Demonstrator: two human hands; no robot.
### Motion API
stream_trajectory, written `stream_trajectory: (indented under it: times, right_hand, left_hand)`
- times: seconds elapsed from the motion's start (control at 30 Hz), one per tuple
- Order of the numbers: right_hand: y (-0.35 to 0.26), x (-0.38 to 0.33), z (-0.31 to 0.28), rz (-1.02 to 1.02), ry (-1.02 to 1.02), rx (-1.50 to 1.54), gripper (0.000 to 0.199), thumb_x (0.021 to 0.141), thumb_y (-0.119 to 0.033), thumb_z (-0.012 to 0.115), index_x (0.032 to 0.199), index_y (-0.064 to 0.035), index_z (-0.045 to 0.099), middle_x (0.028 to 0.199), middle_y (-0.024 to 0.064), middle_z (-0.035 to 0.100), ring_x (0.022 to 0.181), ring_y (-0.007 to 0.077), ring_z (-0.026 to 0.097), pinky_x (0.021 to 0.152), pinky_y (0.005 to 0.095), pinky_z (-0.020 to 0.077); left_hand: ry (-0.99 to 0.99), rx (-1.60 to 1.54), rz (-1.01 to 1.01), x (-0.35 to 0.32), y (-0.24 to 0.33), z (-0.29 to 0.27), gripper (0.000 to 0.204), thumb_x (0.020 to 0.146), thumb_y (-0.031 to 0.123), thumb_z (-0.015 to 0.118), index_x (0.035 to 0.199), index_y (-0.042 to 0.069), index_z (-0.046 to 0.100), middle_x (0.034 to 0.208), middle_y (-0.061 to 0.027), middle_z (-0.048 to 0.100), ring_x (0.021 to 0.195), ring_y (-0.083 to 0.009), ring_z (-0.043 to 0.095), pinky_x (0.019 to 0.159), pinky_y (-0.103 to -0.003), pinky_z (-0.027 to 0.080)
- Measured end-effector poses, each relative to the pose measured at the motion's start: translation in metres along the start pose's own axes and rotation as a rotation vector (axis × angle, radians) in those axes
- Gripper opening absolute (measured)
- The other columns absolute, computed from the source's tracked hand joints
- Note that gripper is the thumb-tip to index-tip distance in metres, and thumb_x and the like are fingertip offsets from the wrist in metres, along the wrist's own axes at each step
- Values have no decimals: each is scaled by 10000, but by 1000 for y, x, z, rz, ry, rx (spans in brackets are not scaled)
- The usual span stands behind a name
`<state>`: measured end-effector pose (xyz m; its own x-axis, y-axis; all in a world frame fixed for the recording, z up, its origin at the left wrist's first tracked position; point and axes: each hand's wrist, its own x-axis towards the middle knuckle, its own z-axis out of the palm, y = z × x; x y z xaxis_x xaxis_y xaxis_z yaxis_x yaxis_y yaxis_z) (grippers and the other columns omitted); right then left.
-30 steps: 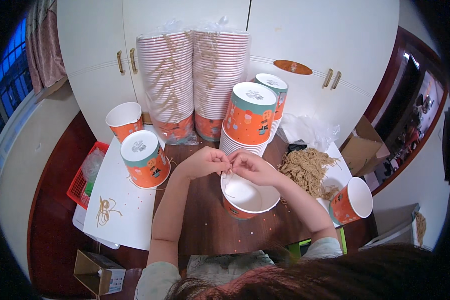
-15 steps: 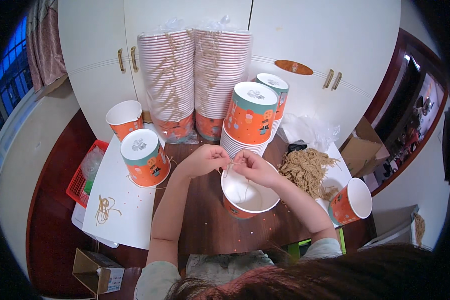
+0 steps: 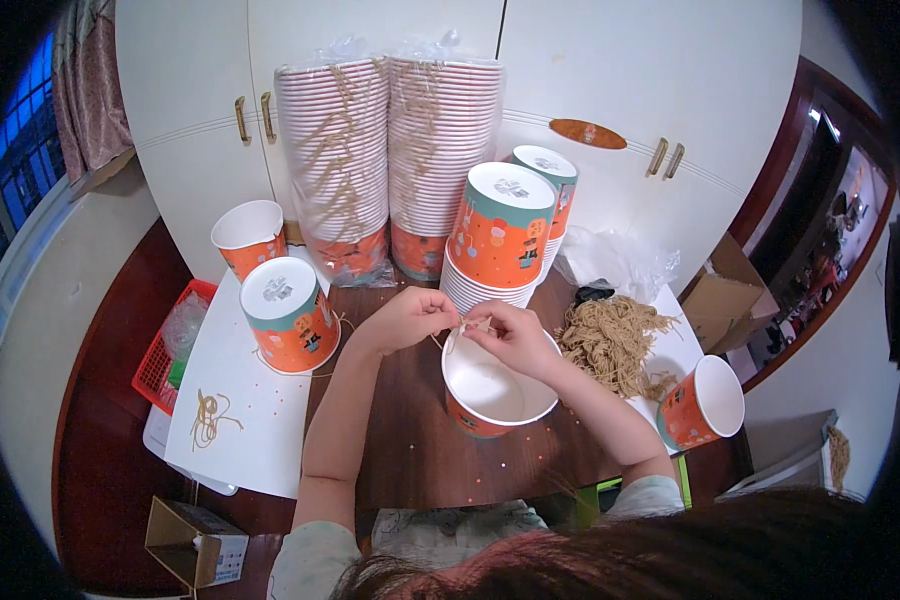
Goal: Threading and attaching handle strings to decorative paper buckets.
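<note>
An orange paper bucket [image 3: 500,395] with a white inside stands upright at the table's near middle, its mouth facing me. At its far left rim, my left hand [image 3: 410,320] pinches a thin tan string [image 3: 436,341]. Beside it, my right hand [image 3: 513,338] has thumb and fingers pressed together on the same string, above the bucket's opening. The fingertips of both hands nearly meet. How the string runs between them, and whether it is knotted, is too small to tell.
Behind my hands rise upturned stacked buckets [image 3: 503,235] and tall bagged stacks [image 3: 335,165]. A heap of tan strings [image 3: 618,345] lies to the right, near a tilted bucket [image 3: 703,405]. At left are an upturned bucket [image 3: 292,325], an open one [image 3: 249,240] and loose string [image 3: 210,420].
My right hand has shifted slightly and its fingers have curled closer together. The string end that hung inside the bucket no longer shows there. My left hand has hardly moved.
</note>
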<state>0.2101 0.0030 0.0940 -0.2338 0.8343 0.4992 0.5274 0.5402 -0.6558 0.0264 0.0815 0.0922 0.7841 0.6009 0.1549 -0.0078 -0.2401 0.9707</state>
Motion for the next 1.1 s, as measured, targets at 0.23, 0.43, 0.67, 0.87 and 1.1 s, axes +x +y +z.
stream_trajectory:
  times: [0.23,0.43,0.67,0.87,1.1]
  right_hand:
    - [4,0,-1,-68,50,7,118,761,-117,640,858,-50,630,742,44,621,560,104,550,508,230,433]
    - [2,1,-1,-44,45,-7,95,763,-120,637,825,-49,646,728,58,632,578,119,576,530,240,450]
    - [-1,1,-2,52,23,-9,106,770,-135,634,831,-49,647,700,47,633,571,102,569,535,237,450]
    - [0,1,-2,112,-19,29,109,772,-132,641,823,-37,637,674,22,622,562,52,531,525,213,435]
    - [3,1,-1,156,-4,178,121,755,-125,666,812,-29,621,623,-19,574,536,20,452,489,190,388]
  left_hand:
    - [-13,-64,22,2,1,3,92,796,64,542,811,0,608,750,-8,601,710,-55,528,670,-196,425]
    - [17,-58,13,0,2,5,103,792,64,550,817,-12,615,749,-12,607,707,-53,533,659,-199,431]
    - [126,143,78,-2,3,9,119,771,97,591,796,-16,615,684,-11,599,613,-49,514,552,-209,421]
    - [226,300,183,-6,10,14,147,747,130,621,760,-13,590,627,-26,574,554,-53,494,494,-226,404]
    - [166,242,144,-7,8,12,85,800,82,574,805,-3,567,662,41,525,591,-6,451,510,-161,371]
